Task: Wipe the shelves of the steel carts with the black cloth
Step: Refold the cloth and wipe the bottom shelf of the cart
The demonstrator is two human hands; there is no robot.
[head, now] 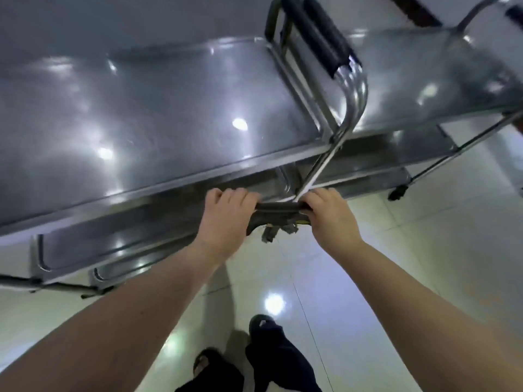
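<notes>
Gripping the black cloth (278,215) taut between them, the left hand (226,215) and right hand (329,219) are closed on its ends just short of the cart (141,114) shelf edge; limp, light, frayed below, best held bunched at both ends.

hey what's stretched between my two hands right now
The black cloth, pulled taut between your left hand and right hand, in front of the steel cart. Head view.
</notes>
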